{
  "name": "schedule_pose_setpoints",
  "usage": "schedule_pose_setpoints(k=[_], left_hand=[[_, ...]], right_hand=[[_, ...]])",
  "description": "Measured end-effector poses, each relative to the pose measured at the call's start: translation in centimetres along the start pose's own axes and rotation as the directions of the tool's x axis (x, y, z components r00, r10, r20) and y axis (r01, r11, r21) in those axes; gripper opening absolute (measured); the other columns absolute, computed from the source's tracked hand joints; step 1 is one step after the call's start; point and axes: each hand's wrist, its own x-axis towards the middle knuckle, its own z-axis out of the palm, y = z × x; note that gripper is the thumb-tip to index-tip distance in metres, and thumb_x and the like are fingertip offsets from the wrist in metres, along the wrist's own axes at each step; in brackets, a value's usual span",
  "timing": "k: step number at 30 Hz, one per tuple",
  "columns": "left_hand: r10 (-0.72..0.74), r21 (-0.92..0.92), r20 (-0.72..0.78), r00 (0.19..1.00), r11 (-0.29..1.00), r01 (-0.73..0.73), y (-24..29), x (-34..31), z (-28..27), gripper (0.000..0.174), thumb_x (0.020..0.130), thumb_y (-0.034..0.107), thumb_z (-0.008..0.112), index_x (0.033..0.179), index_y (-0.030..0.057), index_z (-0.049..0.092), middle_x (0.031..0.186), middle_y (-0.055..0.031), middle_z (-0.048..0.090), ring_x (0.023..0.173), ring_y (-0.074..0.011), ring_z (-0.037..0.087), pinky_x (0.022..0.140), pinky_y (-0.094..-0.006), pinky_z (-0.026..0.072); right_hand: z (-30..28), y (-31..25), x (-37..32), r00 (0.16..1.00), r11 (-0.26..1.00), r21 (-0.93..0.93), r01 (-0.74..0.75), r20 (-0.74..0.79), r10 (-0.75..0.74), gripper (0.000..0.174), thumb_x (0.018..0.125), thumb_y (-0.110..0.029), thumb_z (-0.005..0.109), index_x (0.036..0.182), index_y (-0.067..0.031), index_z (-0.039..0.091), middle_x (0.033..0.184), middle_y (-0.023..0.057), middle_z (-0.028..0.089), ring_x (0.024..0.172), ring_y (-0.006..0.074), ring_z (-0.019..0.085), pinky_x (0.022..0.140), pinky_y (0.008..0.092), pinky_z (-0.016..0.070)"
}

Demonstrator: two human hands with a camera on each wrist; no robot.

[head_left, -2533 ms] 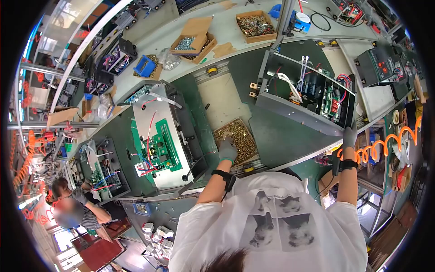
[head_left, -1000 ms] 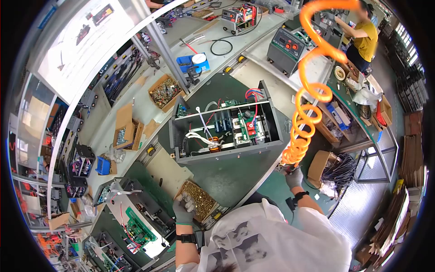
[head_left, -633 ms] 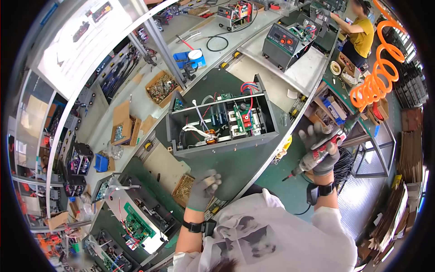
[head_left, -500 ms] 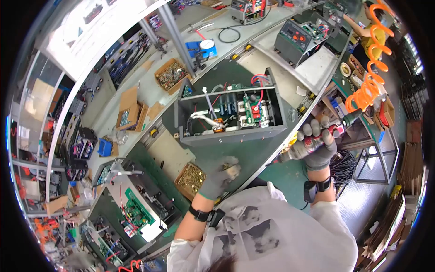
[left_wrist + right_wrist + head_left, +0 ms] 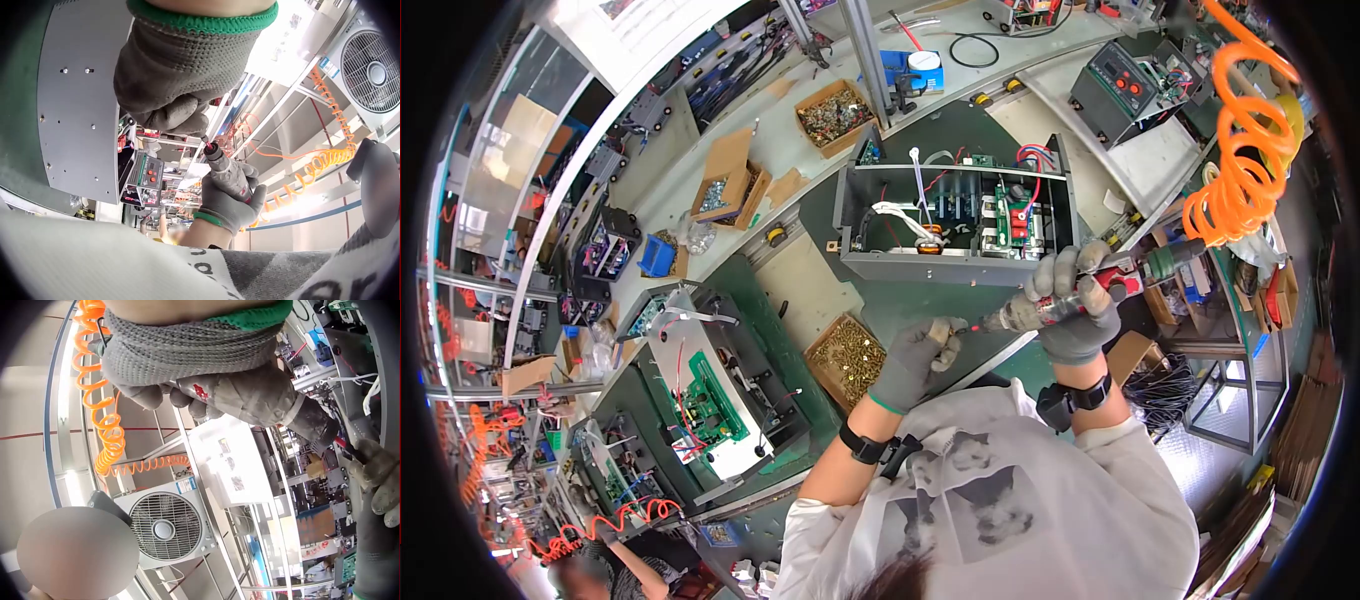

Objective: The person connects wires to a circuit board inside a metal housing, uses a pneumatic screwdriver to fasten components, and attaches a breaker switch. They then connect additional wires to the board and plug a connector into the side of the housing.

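Note:
My gloved right hand [image 5: 1080, 325] grips a pneumatic screwdriver [image 5: 1032, 313], its red-marked body lying almost level and its bit pointing left. The fingers of my gloved left hand [image 5: 913, 365] are curled right at the bit tip, pinching a small screw [image 5: 205, 139] against the end in the left wrist view. Most of the screw is hidden by the fingertips. Behind both hands stands an open grey metal chassis [image 5: 960, 268] with wires and a circuit board inside. A cardboard box [image 5: 820, 378] of brass-coloured screws lies left of the left hand.
An orange coiled air hose [image 5: 1240, 170] runs up from the screwdriver's rear. Another opened unit [image 5: 735, 450] with a green board sits at left. Small-parts boxes [image 5: 835, 118] stand along the back bench, and a machine with red knobs [image 5: 1125, 90] is at back right.
My right hand has gone from the chassis corner to the screwdriver and brought it up and left. My left hand has left the screw box and moved right to meet the bit.

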Motion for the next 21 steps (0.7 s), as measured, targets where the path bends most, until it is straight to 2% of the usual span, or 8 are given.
schedule_pose_setpoints(k=[7, 9, 10, 12, 13, 15, 19, 21], left_hand=[[0.052, 0.105, -0.025, 0.998, 0.993, -0.049, 1.3, 0.2, 0.6, 0.038, 0.094, 0.03, 0.056, 0.109, -0.0047, 0.058, 0.074, -0.0031, 0.054, 0.058, -0.0053, 0.039, 0.051, -0.0183, 0.0299], [0.105, 0.117, -0.052, 0.993, 0.988, -0.098, 1.2, 0.5, 0.5, 0.033, 0.093, 0.024, 0.057, 0.109, -0.0047, 0.058, 0.078, -0.0054, 0.058, 0.06, -0.0054, 0.042, 0.052, -0.0172, 0.0316], [0.102, 0.116, -0.054, 0.993, 0.989, -0.096, 1.3, 0.6, 0.4, 0.033, 0.093, 0.024, 0.057, 0.109, -0.0047, 0.058, 0.078, -0.0054, 0.058, 0.06, -0.0054, 0.042, 0.052, -0.0172, 0.0316], [-0.041, -0.034, -0.083, 0.996, 0.999, 0.039, 1.6, 0.7, 0.0, 0.03, 0.093, 0.02, 0.058, 0.111, -0.0033, 0.059, 0.084, -0.0081, 0.061, 0.062, -0.0061, 0.045, 0.053, -0.0174, 0.0339], [-0.046, -0.036, -0.086, 0.995, 0.998, 0.043, 1.7, 0.7, -0.4, 0.03, 0.093, 0.02, 0.058, 0.111, -0.0033, 0.059, 0.084, -0.0081, 0.061, 0.062, -0.0061, 0.045, 0.053, -0.0174, 0.0339], [-0.136, -0.1, -0.014, 0.991, 0.986, 0.134, 1.9, 0.9, -1.0, 0.028, 0.092, 0.018, 0.058, 0.111, -0.0023, 0.059, 0.088, -0.0098, 0.062, 0.064, -0.0066, 0.048, 0.053, -0.0173, 0.036], [-0.056, -0.126, -0.023, 0.998, 0.991, 0.053, 1.5, 1.4, -1.1, 0.028, 0.091, 0.018, 0.06, 0.11, -0.0021, 0.059, 0.089, -0.01, 0.062, 0.065, -0.0072, 0.05, 0.053, -0.0172, 0.0368], [-0.043, -0.065, -0.092, 0.995, 0.997, 0.037, 1.8, 1.5, -0.7, 0.029, 0.09, 0.02, 0.062, 0.109, -0.0017, 0.059, 0.089, -0.01, 0.062, 0.066, -0.0081, 0.052, 0.054, -0.0177, 0.038]], right_hand=[[-0.3, 0.5, 0.4, 0.999, 1.0, 0.009, -0.021, 0.038, 0.021, 0.024, 0.078, -0.016, 0.062, 0.095, -0.0078, 0.048, 0.062, 0.0065, 0.046, 0.064, 0.0238, 0.052, 0.062, 0.0379, 0.0475], [-0.3, 0.5, 0.5, 1.0, 0.998, -0.057, -0.03, -0.003, 0.03, 0.025, 0.077, -0.017, 0.063, 0.094, -0.008, 0.048, 0.062, 0.0061, 0.046, 0.063, 0.0236, 0.052, 0.062, 0.0375, 0.0474], [-0.4, 0.6, 0.6, 0.999, 0.998, -0.056, -0.032, -0.006, 0.032, 0.025, 0.077, -0.017, 0.063, 0.094, -0.008, 0.048, 0.062, 0.0061, 0.046, 0.063, 0.0236, 0.052, 0.062, 0.0375, 0.0474], [-0.6, 0.9, 0.6, 0.999, 0.999, -0.031, -0.028, -0.018, 0.027, 0.025, 0.077, -0.017, 0.064, 0.095, -0.0077, 0.048, 0.062, 0.0061, 0.046, 0.062, 0.0235, 0.052, 0.061, 0.0376, 0.0475], [-0.6, 1.0, 0.7, 0.999, 0.999, -0.031, -0.031, -0.023, 0.03, 0.025, 0.077, -0.017, 0.064, 0.095, -0.0077, 0.048, 0.062, 0.0061, 0.046, 0.062, 0.0235, 0.052, 0.061, 0.0376, 0.0475], [-0.5, 1.2, 1.0, 0.999, 1.0, 0.013, -0.025, -0.045, 0.026, 0.026, 0.077, -0.017, 0.063, 0.096, -0.0076, 0.049, 0.062, 0.0063, 0.046, 0.062, 0.0236, 0.052, 0.061, 0.0378, 0.0477], [-0.8, 1.8, 1.7, 0.997, 1.0, -0.012, -0.024, -0.074, 0.023, 0.026, 0.077, -0.016, 0.064, 0.096, -0.0075, 0.049, 0.063, 0.0067, 0.046, 0.062, 0.0239, 0.052, 0.061, 0.0381, 0.0479], [-0.9, 2.0, 2.1, 0.998, 0.999, -0.044, -0.032, -0.062, 0.029, 0.025, 0.077, -0.015, 0.064, 0.096, -0.0075, 0.049, 0.063, 0.0071, 0.047, 0.063, 0.0241, 0.053, 0.06, 0.0379, 0.0479]])
